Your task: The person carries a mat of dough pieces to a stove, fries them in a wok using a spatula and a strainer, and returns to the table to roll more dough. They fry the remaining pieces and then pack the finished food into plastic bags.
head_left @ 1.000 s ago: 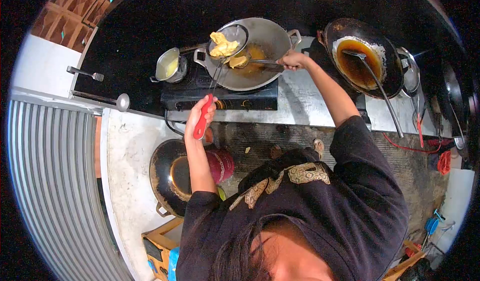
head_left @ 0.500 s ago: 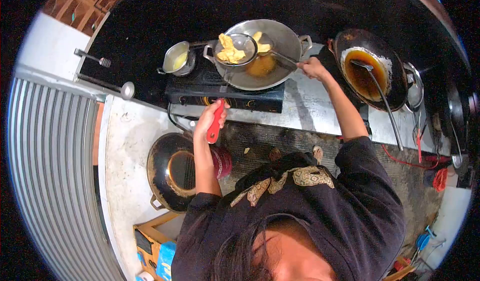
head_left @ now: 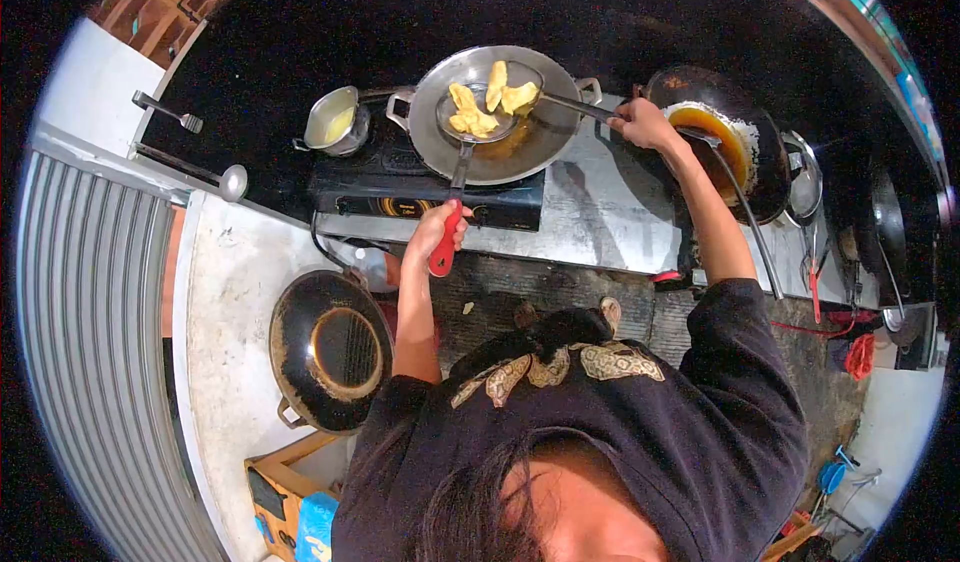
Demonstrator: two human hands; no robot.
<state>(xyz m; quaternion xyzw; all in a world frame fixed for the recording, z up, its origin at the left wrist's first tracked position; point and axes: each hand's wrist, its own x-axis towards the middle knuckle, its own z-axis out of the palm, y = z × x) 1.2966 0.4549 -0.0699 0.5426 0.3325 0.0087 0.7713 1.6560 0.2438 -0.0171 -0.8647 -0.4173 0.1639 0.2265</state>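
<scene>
My left hand (head_left: 437, 232) is wrapped round the red handle of a strainer (head_left: 460, 167). The strainer's round basket is over the wok (head_left: 545, 157), with yellow fried pieces (head_left: 472, 112) in it. My right hand (head_left: 643, 125) grips the long dark handle of a spatula (head_left: 575, 105). More yellow pieces (head_left: 517, 96) lie at the spatula's head, which overlaps the strainer's far right rim in this view. Brownish oil shows in the wok below. Under the wok is a black gas stove (head_left: 345, 187).
Left of the wok stands a small pot (head_left: 334, 134) of yellow liquid. A dark wok (head_left: 700, 90) of brown oil, with a long ladle (head_left: 752, 224) in it, is at the right. Another black wok (head_left: 290, 352) sits on the left counter (head_left: 225, 292). Utensils hang at the upper left.
The strainer has shifted lower in the wok. The spatula has lifted yellow pieces up beside the strainer's basket, and my right hand is slightly higher. The whole view has shifted a little.
</scene>
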